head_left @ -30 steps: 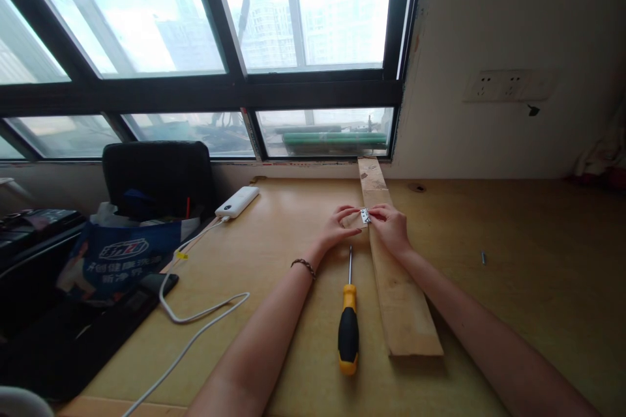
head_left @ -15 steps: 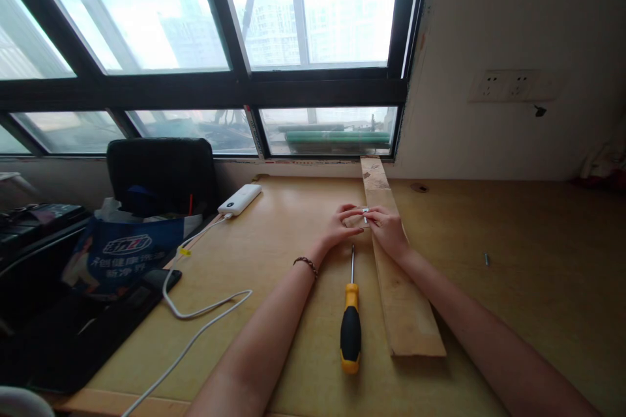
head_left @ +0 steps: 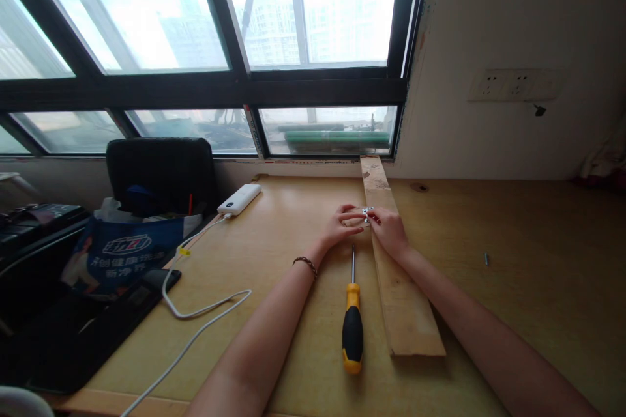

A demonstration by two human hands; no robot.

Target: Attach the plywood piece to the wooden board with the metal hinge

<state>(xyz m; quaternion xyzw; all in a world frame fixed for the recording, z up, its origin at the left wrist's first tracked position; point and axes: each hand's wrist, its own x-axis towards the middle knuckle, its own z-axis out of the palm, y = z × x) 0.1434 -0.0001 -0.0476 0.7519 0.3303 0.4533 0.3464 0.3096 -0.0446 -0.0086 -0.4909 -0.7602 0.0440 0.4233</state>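
Over the wooden board, my two hands meet at a small silvery metal plate with holes. My left hand comes from the left, its curved fingers gripping the plate's left side. The right hand has thumb and fingertips pinched together at the plate's right side; whether a small screw is also between them is too small to tell. Just below the hands lies a screwdriver with a yellow and black handle, its tip pointing away from me.
A screw lies on the table at the right. Toward the left are a white power bank, its white cable, a blue bag and a black chair. The board's far end meets the window sill.
The metal plate has turned slightly between the fingers, so more of its holed face shows. Both hands stay in nearly the same place.
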